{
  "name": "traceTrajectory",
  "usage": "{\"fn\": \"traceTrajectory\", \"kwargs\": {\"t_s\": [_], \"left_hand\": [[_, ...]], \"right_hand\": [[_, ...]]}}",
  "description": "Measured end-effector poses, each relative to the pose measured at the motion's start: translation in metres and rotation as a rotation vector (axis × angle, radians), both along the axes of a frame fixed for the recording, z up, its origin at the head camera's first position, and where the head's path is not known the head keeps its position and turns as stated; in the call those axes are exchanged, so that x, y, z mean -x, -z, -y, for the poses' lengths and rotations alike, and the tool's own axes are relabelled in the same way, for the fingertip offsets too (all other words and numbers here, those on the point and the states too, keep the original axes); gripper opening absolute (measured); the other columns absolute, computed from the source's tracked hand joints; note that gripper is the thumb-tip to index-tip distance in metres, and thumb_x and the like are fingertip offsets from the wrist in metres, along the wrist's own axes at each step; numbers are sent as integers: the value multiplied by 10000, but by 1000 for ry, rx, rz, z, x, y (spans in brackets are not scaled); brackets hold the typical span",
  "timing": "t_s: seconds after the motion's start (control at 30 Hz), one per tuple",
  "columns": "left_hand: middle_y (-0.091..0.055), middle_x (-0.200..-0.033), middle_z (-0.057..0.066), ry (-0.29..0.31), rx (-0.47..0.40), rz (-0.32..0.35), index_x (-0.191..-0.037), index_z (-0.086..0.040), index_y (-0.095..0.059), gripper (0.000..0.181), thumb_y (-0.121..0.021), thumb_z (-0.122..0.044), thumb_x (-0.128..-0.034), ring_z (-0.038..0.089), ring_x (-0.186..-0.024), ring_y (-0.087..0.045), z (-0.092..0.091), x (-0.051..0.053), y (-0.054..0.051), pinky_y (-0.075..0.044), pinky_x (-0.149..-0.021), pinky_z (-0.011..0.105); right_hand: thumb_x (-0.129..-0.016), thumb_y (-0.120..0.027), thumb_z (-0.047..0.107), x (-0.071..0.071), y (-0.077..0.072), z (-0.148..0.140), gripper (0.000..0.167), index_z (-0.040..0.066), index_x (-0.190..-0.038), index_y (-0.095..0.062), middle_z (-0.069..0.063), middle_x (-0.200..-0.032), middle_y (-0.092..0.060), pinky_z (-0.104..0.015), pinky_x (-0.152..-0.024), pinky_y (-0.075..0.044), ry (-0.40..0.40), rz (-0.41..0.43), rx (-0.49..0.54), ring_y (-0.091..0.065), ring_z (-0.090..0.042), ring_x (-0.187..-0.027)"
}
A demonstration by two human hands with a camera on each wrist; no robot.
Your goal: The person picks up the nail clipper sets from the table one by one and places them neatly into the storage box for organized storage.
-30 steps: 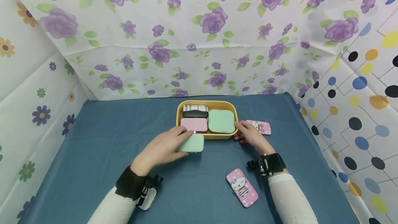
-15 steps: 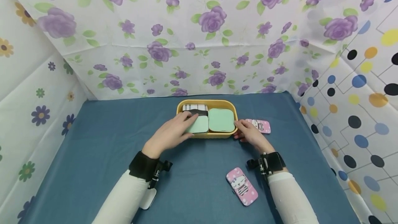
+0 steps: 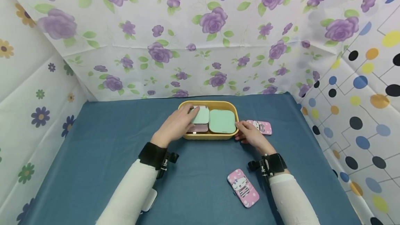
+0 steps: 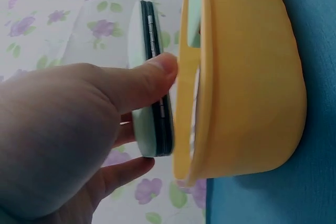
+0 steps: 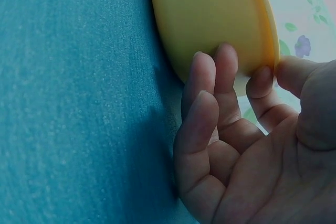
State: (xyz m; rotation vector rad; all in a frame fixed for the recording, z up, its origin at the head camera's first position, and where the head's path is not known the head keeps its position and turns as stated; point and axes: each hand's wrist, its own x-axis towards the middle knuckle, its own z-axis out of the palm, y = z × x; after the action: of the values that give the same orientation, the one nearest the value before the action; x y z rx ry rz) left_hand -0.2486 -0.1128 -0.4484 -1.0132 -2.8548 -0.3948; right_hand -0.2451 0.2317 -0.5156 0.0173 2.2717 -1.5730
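My left hand [image 3: 176,123] holds a small mint-green hinged case [image 3: 202,115] over the left part of a yellow basket [image 3: 215,137]. In the left wrist view the thumb lies on the hinged edge of this case [image 4: 149,77], with fingers on its far side; it is apart from the basket wall [image 4: 252,87]. Beneath it, a pink case [image 3: 200,128] shows in the basket; the plaid case behind is mostly covered. A larger square mint case [image 3: 222,121] fills the right part. My right hand [image 3: 252,136] pinches the basket's right rim [image 5: 269,19] between thumb and index finger.
One pink cat-patterned case [image 3: 264,127] lies right of the basket, partly behind my right hand. Another pink case [image 3: 243,188] lies nearer on the blue cloth [image 3: 193,190]. A white rounded object [image 3: 150,200] shows beside my left forearm. Floral curtain [image 3: 187,44] stands behind.
My left hand has carried the mint case from in front of the basket up over its left part, past the pink case toward the back. The right hand stays on the rim.
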Motion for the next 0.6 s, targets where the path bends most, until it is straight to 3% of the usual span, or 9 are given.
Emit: {"fn": "traceTrajectory", "kwargs": {"t_s": [0.3, 0.6], "left_hand": [[-472, -1571, 212, -63, -4, 58, -1638, -64, -437, 672, -735, -133, -1040, 364, -1458, -459, -5, 15, 5, -453, -1121, 521], [-458, -1592, 230, -76, 0, 78, -1645, -65, -425, 683, -736, -155, -1044, 386, -1502, -415, -8, 21, 7, -401, -1175, 534]], "right_hand": [[-1119, -500, 549, 1, 3, -2, 483, 85, -1185, -615, -102, -1023, -702, -347, -781, -537, -7, -5, 7, -708, -239, -916], [-1119, -498, 553, 2, 3, -3, 487, 85, -1181, -616, -103, -1021, -699, -350, -783, -538, -11, -14, 5, -709, -242, -918]]}}
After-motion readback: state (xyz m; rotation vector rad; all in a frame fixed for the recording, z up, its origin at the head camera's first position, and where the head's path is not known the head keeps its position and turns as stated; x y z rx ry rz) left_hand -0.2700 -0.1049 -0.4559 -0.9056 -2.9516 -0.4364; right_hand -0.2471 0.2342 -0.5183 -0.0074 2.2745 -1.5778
